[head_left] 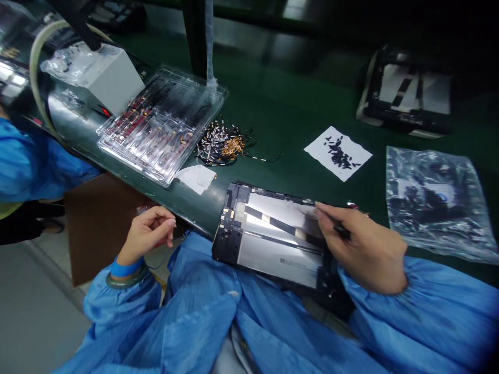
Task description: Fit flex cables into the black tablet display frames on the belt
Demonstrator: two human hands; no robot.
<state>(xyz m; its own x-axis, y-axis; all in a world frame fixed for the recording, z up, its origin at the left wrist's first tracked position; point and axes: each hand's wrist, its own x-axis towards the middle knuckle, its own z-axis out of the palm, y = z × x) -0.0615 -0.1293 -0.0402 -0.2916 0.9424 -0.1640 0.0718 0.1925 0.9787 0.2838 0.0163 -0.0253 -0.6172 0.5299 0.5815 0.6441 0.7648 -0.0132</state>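
An opened tablet frame (268, 234) with a silvery back panel lies at the near edge of the green bench, partly on my lap. My right hand (362, 244) rests over its right side and grips a thin dark tool (343, 231), its fingertips touching the panel. My left hand (150, 231) hangs off the bench edge to the left with its fingers curled; I cannot tell whether it holds anything. Both arms wear blue sleeves, and the left wrist has a blue band and a green bangle.
Clear plastic trays (159, 127) of parts sit at the left, next to a pile of small cables (222, 143) and a white paper (197, 177). A paper with black bits (338, 153), a plastic bag (432, 202) and another frame (409, 93) lie right. Another person's blue sleeve (27, 161) is far left.
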